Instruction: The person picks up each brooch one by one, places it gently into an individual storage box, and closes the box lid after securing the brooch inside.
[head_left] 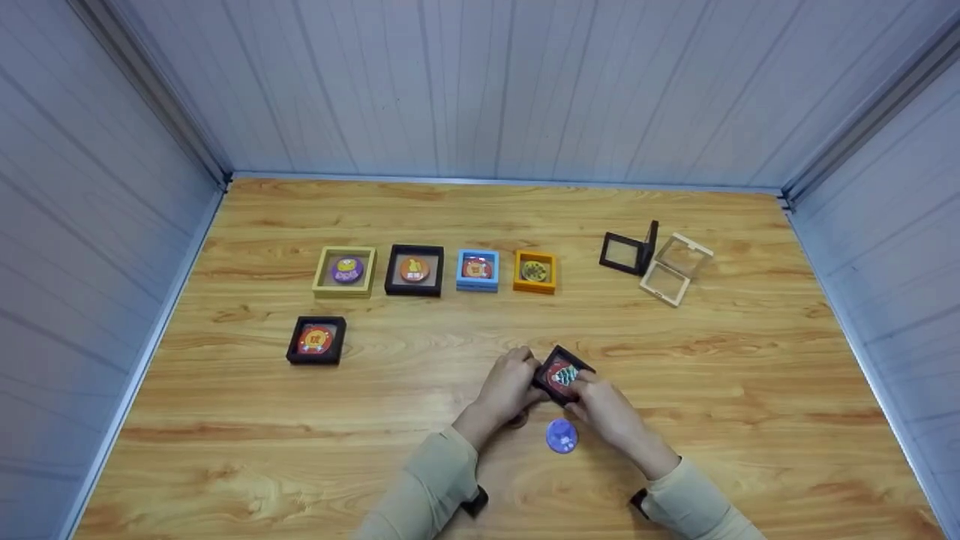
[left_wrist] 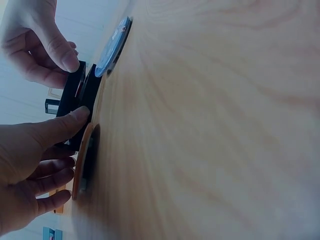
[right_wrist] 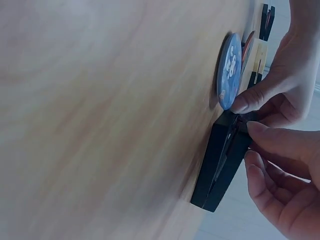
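My left hand (head_left: pixel 506 386) grips the left corner of a small black display frame (head_left: pixel 547 388), thumb on its near side. A round red badge with a green-and-white tree picture (head_left: pixel 562 374) shows inside the frame. At the frame's right side, my right hand (head_left: pixel 606 412) pinches its edge, partly covering the badge. In the right wrist view, the frame's two halves (right_wrist: pixel 220 165) stand slightly parted along the side. A purple-blue round badge (head_left: pixel 562 436) lies just in front of the frame. Beside my left hand, an orange-brown round badge (left_wrist: pixel 82 165) is mostly hidden in the head view.
Four-sided frames holding badges stand in a back row: pale yellow (head_left: pixel 344 272), black (head_left: pixel 414 270), blue (head_left: pixel 478 270) and orange (head_left: pixel 535 271). Another black frame (head_left: pixel 316 340) lies at left. Unfolded black (head_left: pixel 630 251) and cream (head_left: pixel 675 270) frames lie back right. Panel walls (head_left: pixel 480 90) enclose the table.
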